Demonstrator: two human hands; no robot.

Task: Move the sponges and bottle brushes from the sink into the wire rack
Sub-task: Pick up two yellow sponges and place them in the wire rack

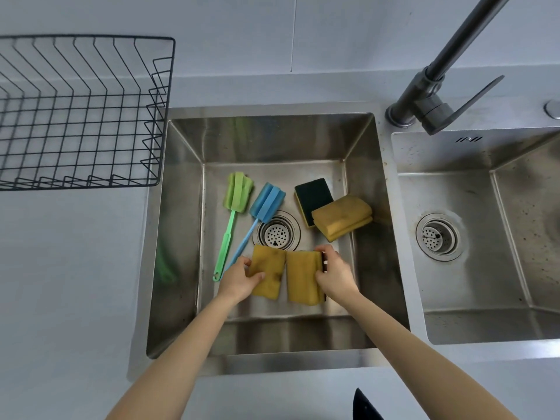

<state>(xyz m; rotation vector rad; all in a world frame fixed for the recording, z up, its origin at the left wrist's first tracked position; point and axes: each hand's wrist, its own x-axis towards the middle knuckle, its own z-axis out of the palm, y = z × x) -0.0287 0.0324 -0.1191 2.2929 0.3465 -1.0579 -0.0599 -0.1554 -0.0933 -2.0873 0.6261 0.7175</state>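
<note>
Both hands are down in the left steel sink (pixel 185 189). My left hand (pixel 239 280) grips a yellow sponge (pixel 269 269) by its left edge. Beside it, my right hand (pixel 335 272) grips a second yellow sponge (pixel 301 277) by its dark right edge. Further back lie a green-topped sponge (pixel 312 198) and a stack of two yellow sponges (pixel 342 215). A green bottle brush (pixel 233 213) and a blue bottle brush (pixel 263 204) rest on the sink floor at the left. The black wire rack (pixel 81 116) stands on the counter at the far left, with nothing in it.
A drain strainer (pixel 276 233) sits in the middle of the left sink. A dark faucet (pixel 436 89) rises at the back right, between this sink and a second sink (pixel 485 237). Grey counter (pixel 66 268) lies in front of the rack.
</note>
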